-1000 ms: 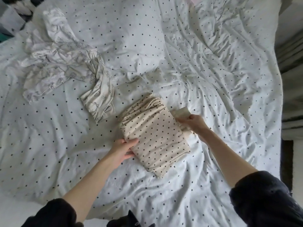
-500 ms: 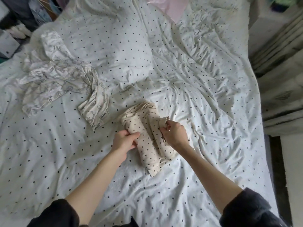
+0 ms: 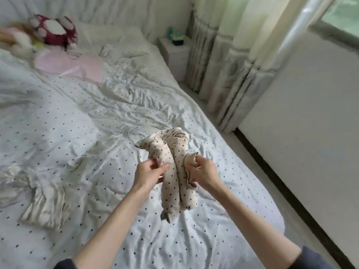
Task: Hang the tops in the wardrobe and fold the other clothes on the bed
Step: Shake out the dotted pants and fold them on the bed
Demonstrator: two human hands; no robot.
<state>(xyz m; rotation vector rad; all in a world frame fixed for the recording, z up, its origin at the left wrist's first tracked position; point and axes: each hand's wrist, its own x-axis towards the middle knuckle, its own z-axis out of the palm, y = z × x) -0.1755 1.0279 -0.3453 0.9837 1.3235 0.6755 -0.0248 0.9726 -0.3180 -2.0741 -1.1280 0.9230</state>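
Observation:
A folded beige garment with black dots (image 3: 174, 171) hangs bunched in the air above the bed (image 3: 97, 133). My left hand (image 3: 149, 171) pinches its left edge. My right hand (image 3: 204, 171) grips its right edge, fingers curled into the cloth. A crumpled white patterned garment (image 3: 42, 197) lies on the bed at the left, blurred.
The bed has a white dotted cover. A pink cloth (image 3: 73, 66) and a red-and-white plush (image 3: 54, 32) lie near the headboard. A white bedside table (image 3: 174, 53) stands beyond the bed's right side, beside long curtains (image 3: 229, 74). Floor runs along the wall at right.
Both hands have lifted the beige dotted garment off the bed, gathering it into a narrower bundle. The view has swung up and to the right, toward the curtains.

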